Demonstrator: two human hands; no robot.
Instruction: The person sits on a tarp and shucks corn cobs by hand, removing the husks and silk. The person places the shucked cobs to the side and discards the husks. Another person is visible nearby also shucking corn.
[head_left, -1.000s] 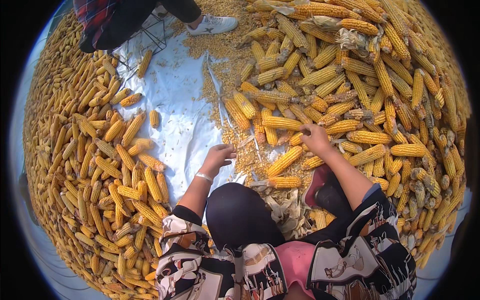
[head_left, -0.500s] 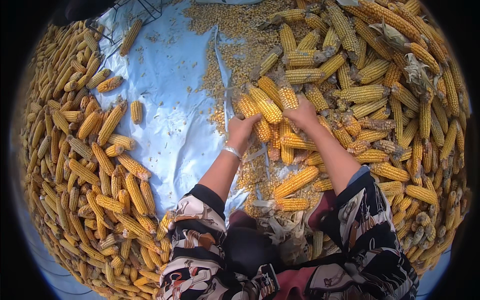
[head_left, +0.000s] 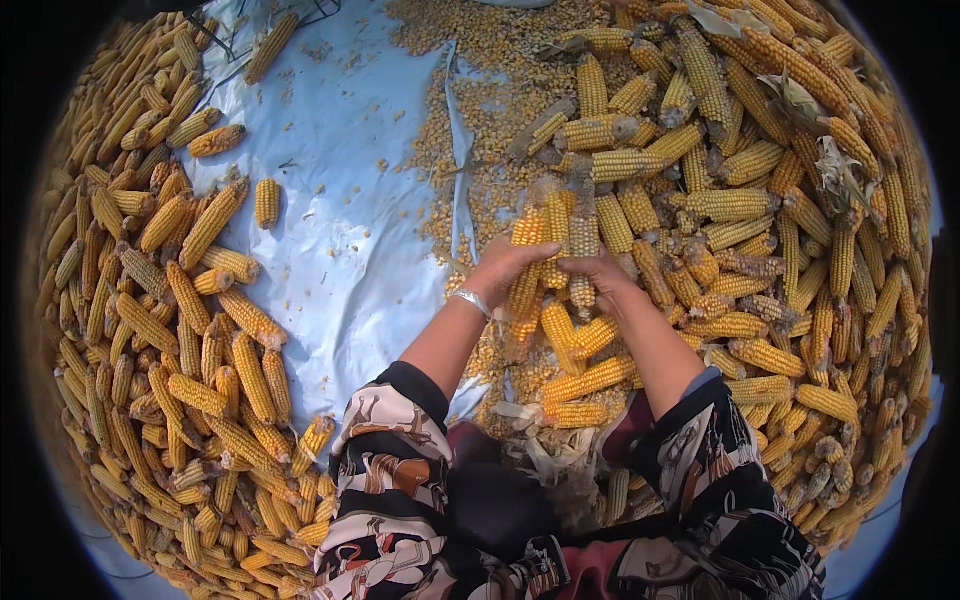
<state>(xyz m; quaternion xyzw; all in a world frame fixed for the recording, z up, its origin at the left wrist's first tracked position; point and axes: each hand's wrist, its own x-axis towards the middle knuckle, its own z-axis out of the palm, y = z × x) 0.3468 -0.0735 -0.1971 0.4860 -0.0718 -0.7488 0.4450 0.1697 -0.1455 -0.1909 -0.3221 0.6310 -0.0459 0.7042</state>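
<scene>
My left hand (head_left: pixel 506 268) is closed around yellow corn ears (head_left: pixel 556 225), its thumb lying across them. My right hand (head_left: pixel 606 280) grips a paler, greyish corn ear (head_left: pixel 584 238) right beside them. The held ears stand side by side, their far ends pointing away from me. Some fingers are hidden beneath the ears, so I cannot tell exactly how many each hand has. Close under my hands lie more yellow ears, one long ear (head_left: pixel 590 380) among them, near dry husks (head_left: pixel 555 460).
A large heap of corn ears (head_left: pixel 740 205) fills the right side, and another heap (head_left: pixel 150 330) curves along the left. Between them stretches a pale blue sheet (head_left: pixel 345 200). Loose kernels (head_left: pixel 440 130) are scattered at the far middle. A single short ear (head_left: pixel 267 204) lies on the sheet.
The ears in my hands have turned from slanting to nearly upright. A greyish ear is now in my right hand, where a yellow one was. Both hands have shifted slightly nearer and right.
</scene>
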